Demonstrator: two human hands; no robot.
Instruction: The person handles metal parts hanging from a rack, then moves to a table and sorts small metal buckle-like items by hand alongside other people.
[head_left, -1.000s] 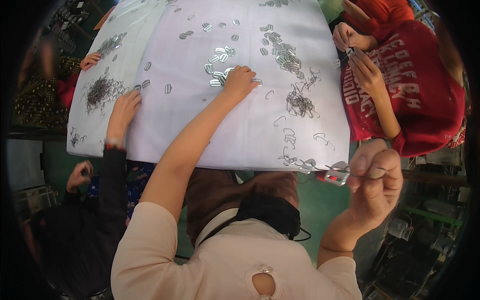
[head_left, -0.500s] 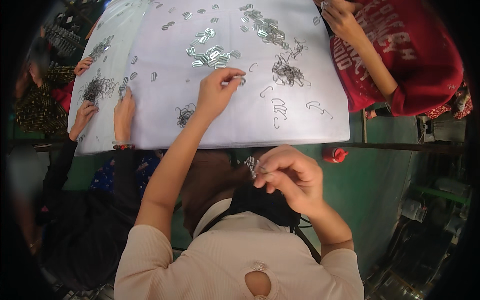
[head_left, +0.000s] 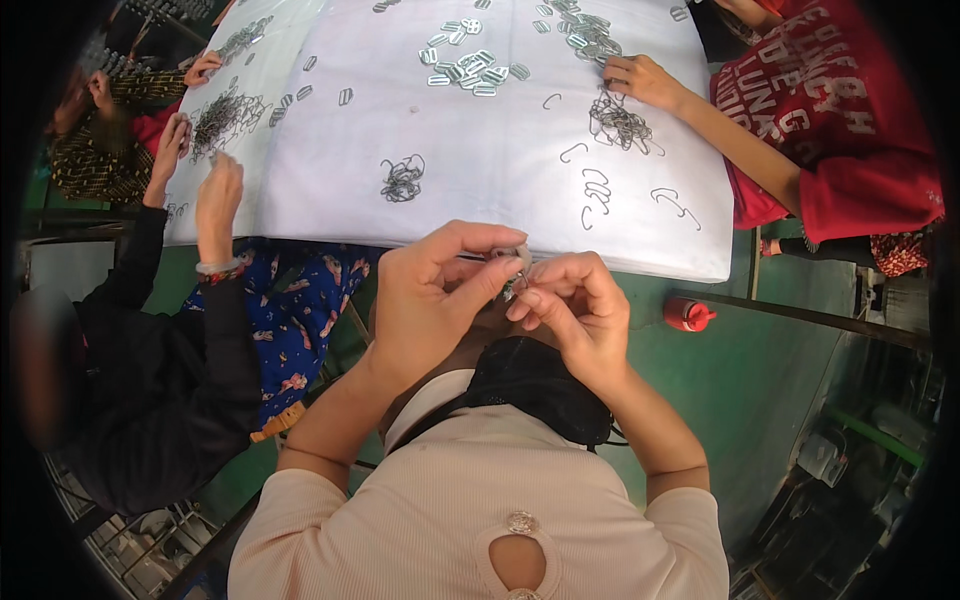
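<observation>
And here are the two hands, close together just off the near edge of the worktop point(head_left: 330, 215)! The left hand point(head_left: 435, 290) comes in with thumb and forefinger pinched on a small piece point(head_left: 522, 256), largely hidden by the fingertips. Right beside it, the right hand point(head_left: 585, 310) grips a little bunch of silver metal parts point(head_left: 509, 291) between its fingertips; the exact join is too small to make out.

Up on the worktop, a tangle of wire hooks point(head_left: 403, 180) sits near the near edge, left of the middle. Flat silver buckles point(head_left: 470, 70) lie scattered toward the far edge, with a second buckle heap point(head_left: 590, 42) to their right. Over by the right edge, a co-worker's hand point(head_left: 645, 82) reaches in at a darker hook pile point(head_left: 620, 128), loose hooks point(head_left: 596, 190) lying toward the near right corner. Along the left edge, another hook heap point(head_left: 222, 118), with a black-sleeved person's hand point(head_left: 220, 190) close by!
</observation>
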